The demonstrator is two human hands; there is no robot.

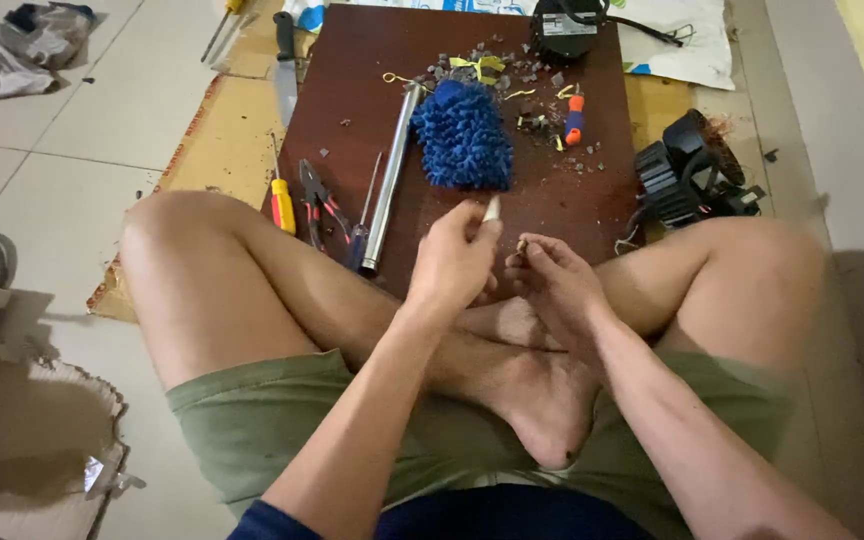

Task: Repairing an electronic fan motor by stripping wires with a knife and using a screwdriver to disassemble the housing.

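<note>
Head view: left hand (455, 262) pinches a pale stick (491, 208); right hand (552, 280) pinches a tiny piece (522, 244).

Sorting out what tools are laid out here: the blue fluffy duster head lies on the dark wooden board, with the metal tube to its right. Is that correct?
Not quite. The head view shows the metal tube lying to the left of the blue fluffy duster head, not to its right. Both do lie on the dark wooden board.

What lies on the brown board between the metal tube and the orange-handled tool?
In the head view, a blue fluffy duster head lies between the metal tube and the orange-handled tool, with small dark scraps behind it.
</note>
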